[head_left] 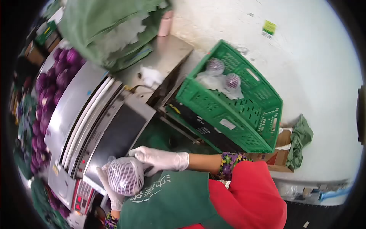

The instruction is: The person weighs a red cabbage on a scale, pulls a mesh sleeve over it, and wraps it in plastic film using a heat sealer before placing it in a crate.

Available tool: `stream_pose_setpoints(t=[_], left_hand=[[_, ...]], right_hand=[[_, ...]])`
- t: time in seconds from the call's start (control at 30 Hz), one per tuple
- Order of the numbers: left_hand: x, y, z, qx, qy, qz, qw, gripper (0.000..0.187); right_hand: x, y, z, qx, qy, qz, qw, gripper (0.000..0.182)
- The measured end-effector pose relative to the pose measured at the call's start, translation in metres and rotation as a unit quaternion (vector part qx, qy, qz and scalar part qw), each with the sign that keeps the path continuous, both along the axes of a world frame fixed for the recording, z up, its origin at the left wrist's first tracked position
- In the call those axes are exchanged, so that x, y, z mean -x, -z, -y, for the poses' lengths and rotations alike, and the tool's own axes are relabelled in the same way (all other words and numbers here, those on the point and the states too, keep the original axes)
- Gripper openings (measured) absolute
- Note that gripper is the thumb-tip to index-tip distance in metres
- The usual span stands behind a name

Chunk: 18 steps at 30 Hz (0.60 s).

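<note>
A red cabbage in a white foam net, apparently with clear film over it, is held close in front of my green apron. My gloved left hand cups it from the lower left side, fingers closed around it. On its upper right side, my gloved right hand presses against it with bent fingers; some fingertips are hidden behind the cabbage. Just beyond my hands lies the dark flat plate of a metal wrapping machine with white film rolls.
A green plastic crate holds two netted cabbages on white sheets. Many bare red cabbages pile up behind the machine. A red-framed scale panel, green cloth, pink bottle and cardboard box are around.
</note>
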<state>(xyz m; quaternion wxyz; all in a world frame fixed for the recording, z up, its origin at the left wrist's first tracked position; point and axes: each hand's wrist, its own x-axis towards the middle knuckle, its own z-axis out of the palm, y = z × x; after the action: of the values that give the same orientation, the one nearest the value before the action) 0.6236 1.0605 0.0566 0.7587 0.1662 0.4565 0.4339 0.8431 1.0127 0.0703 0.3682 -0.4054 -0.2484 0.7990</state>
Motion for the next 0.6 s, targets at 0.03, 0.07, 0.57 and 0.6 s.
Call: stream_pose_setpoints(t=[0.03,0.07,0.57,0.6], left_hand=[[-0.022,0.005,-0.005,0.005,0.007,0.0,1.0,0.061],[-0.049,0.006,-0.014,-0.092,0.089,-0.022,0.992,0.057],[-0.196,-0.027,-0.036,-0.186,0.247,-0.134,0.942,0.038],[-0.183,-0.017,-0.036,-0.196,0.209,-0.13,0.949,0.037]], right_hand=[[-0.008,-0.007,0.008,-0.052,0.014,0.034,0.998,0.08],[-0.011,0.004,0.008,-0.235,0.085,0.191,0.949,0.09],[-0.403,0.138,-0.015,0.028,0.425,0.012,0.905,0.038],[-0.414,0.169,-0.031,0.033,0.377,0.161,0.912,0.037]])
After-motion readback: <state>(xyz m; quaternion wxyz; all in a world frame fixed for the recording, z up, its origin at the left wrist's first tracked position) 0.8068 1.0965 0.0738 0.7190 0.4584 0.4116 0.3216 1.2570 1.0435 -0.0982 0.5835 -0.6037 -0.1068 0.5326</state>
